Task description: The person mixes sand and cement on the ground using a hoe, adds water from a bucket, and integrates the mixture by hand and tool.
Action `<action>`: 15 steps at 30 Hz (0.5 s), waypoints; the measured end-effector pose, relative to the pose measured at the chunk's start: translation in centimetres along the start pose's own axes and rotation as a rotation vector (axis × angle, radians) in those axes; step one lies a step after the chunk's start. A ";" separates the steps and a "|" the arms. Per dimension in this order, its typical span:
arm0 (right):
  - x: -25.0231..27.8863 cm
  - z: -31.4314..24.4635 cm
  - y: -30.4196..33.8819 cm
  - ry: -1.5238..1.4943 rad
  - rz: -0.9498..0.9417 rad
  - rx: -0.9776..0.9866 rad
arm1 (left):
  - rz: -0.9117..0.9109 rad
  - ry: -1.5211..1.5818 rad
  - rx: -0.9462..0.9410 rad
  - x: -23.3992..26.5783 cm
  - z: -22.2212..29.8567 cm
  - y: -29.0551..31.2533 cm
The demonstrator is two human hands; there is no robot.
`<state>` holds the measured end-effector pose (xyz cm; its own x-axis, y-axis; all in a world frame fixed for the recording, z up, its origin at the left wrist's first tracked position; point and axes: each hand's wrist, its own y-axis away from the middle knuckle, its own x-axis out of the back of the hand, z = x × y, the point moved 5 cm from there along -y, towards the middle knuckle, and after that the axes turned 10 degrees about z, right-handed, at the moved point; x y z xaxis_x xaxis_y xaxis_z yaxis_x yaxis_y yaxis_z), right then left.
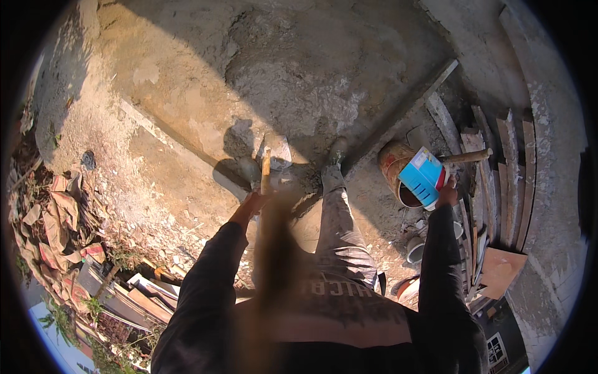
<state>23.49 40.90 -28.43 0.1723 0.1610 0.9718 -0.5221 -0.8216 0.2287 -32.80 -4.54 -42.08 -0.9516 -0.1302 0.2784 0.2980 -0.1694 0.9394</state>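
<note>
Right fingers (446,194) gripping blue-and-white carton (422,176) over rusty bucket (398,171), left fingers (254,201) closed — wooden handle (266,169)

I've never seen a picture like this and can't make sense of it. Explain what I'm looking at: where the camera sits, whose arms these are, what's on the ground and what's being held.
There is no machine here. The single picture comes from a wide fisheye camera worn on a person's head, looking straight down, so straight edges bend near the rim. The two dark-sleeved arms entering from below are that person's own, and their legs and mud-covered boots stand in the middle.

The left hand grips a wooden handle; the tool's head, near the boots, seems to be a flat blade, but is hard to make out. The right hand holds a blue and white container, tilted over a rusty bucket.

The ground is a patch of wet grey cement. Wooden planks lie at the right, and crumpled sacks at the left.
</note>
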 end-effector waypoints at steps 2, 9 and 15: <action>-2.9 7.1 -2.9 0.378 0.087 0.047 | -0.052 0.255 0.030 -2.7 -4.4 4.7; -12.2 8.2 -0.7 0.779 0.024 -0.070 | 0.104 0.586 0.286 -5.6 -14.1 6.9; -28.3 -13.7 35.2 0.052 -0.820 0.639 | -0.164 0.714 0.409 -6.0 -13.5 5.8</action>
<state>-11.22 14.88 -47.10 0.2305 0.8115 0.5370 0.2817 -0.5838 0.7614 -24.35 -17.93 -41.01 -0.6636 -0.7450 0.0677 -0.0216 0.1096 0.9937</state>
